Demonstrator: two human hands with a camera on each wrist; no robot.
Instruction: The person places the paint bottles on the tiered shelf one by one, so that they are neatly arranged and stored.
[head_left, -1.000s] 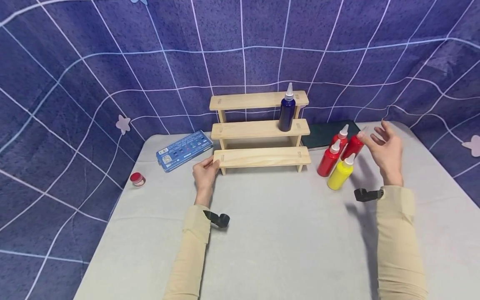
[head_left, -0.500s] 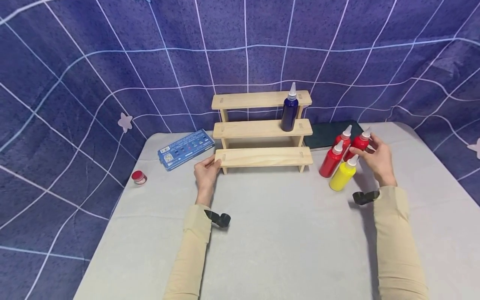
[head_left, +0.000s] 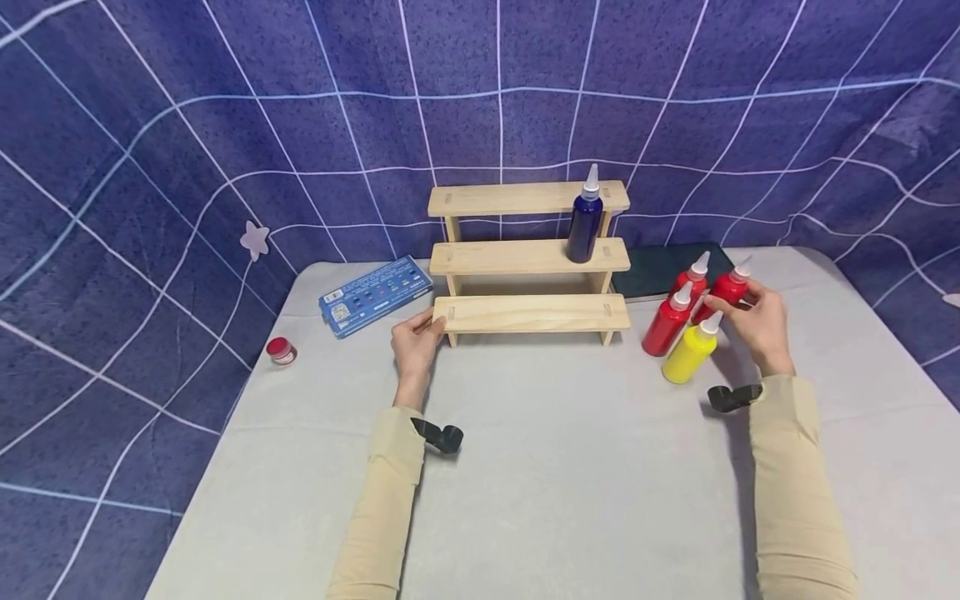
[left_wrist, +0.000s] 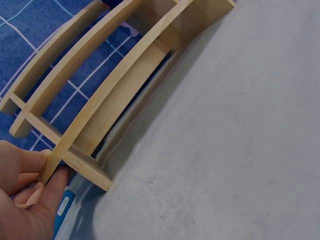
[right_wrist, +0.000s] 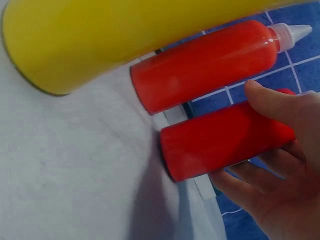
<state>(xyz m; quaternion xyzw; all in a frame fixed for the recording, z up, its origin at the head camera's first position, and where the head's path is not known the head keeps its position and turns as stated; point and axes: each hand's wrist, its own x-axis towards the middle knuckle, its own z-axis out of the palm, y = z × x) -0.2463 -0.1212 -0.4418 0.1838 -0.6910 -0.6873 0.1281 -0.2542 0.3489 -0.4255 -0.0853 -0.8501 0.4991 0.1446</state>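
My left hand [head_left: 417, 350] pinches the left end of the lowest board of a three-tier wooden shelf [head_left: 532, 312]; in the left wrist view, thumb and fingers lie on either side of the board [left_wrist: 52, 167]. My right hand [head_left: 763, 327] grips the rearmost-right red squeeze bottle [head_left: 727, 287], thumb on one side and fingers on the other. That bottle [right_wrist: 220, 142] stands upright on the table. Close beside it are two more red bottles [head_left: 665, 327] and a yellow squeeze bottle [head_left: 688, 357], all with pointed white caps. A dark blue bottle [head_left: 585, 229] stands on the middle tier, right side.
A blue printed box [head_left: 377, 296] lies left of the shelf. A small red-lidded jar [head_left: 281, 351] is near the table's left edge. Behind the bottles lies a dark green flat item [head_left: 648, 268]. A blue gridded curtain [head_left: 465, 133] hangs behind the pale table [head_left: 555, 467].
My right hand has come left onto the rear-right red bottle, and its fingers have closed round it. My left hand stays on the shelf end. The head view has shifted slightly.
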